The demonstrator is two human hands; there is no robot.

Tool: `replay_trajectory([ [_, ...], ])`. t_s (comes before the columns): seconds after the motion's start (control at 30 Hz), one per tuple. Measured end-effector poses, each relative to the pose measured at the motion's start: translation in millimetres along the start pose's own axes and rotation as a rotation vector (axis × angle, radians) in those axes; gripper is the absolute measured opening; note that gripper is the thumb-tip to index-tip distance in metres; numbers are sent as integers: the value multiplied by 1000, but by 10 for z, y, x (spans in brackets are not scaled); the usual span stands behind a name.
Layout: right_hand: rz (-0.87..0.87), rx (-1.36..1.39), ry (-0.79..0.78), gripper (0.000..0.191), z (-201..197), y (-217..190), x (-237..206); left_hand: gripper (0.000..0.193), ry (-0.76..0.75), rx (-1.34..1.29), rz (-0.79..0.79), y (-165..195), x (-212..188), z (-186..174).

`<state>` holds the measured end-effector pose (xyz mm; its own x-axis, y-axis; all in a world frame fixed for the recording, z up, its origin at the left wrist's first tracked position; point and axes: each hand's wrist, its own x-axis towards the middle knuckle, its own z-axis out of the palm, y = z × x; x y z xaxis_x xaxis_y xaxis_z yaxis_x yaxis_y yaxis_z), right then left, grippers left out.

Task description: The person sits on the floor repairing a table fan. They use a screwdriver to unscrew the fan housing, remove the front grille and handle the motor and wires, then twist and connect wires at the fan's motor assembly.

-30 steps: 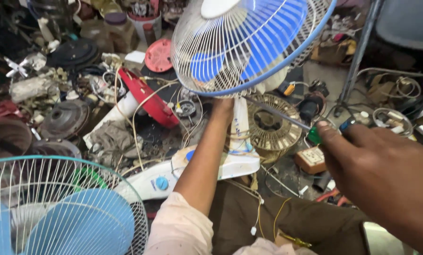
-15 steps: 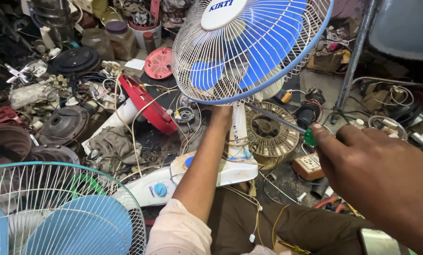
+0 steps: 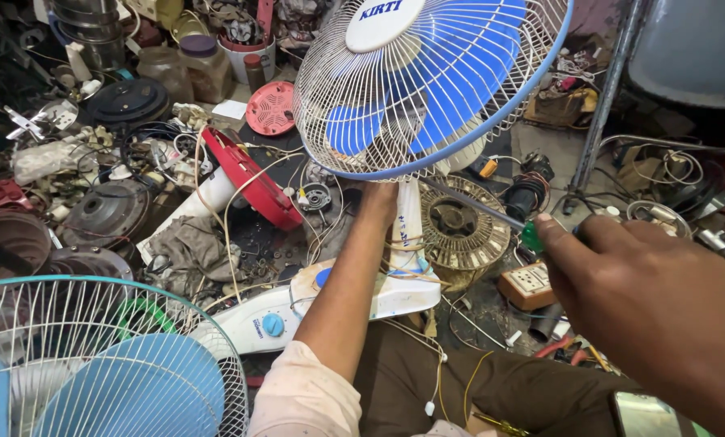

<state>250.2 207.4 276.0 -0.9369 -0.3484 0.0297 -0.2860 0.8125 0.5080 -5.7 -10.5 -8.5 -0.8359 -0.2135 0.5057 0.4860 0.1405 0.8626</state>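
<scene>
Holding the fan [image 3: 427, 81] by its neck, your left hand [image 3: 379, 198] is reaching up under the white cage, fingers hidden behind the stem so you can't tell exactly how tight they're wrapped, but it's clearly got hold of it. Your right hand [image 3: 654, 299] is clenched around a screwdriver [image 3: 492, 209] with a green handle, its shaft angled up toward the back of the fan's motor, tip tucked behind the cage. The fan stands upright on its white base [image 3: 330, 303] amid the floor clutter, blue blades facing away from you. Just behind it sits a bare motor winding [image 3: 460, 226], with a socket box [image 3: 528, 283] near your right hand. Another fan [image 3: 95, 364] with a light-blue blade sits bottom left.
</scene>
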Motion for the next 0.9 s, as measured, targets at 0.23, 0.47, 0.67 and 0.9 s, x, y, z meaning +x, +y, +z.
replay_trajectory([
  [0.23, -27, 4, 67, 44, 11, -5, -9, 61, -18, 43, 68, 20, -10, -21],
  [0.47, -117, -43, 125, 51, 114, 28, -6, 63, -11, -17, 56, 85, -19, -28],
  [0.67, -95, -62, 37, 58, 273, -64, -119, 64, 21, -118, -39, 174, 4, 1],
  [0.9, -156, -78, 225, 57, 282, -96, -162, 63, 18, -86, 5, 239, 5, -34],
])
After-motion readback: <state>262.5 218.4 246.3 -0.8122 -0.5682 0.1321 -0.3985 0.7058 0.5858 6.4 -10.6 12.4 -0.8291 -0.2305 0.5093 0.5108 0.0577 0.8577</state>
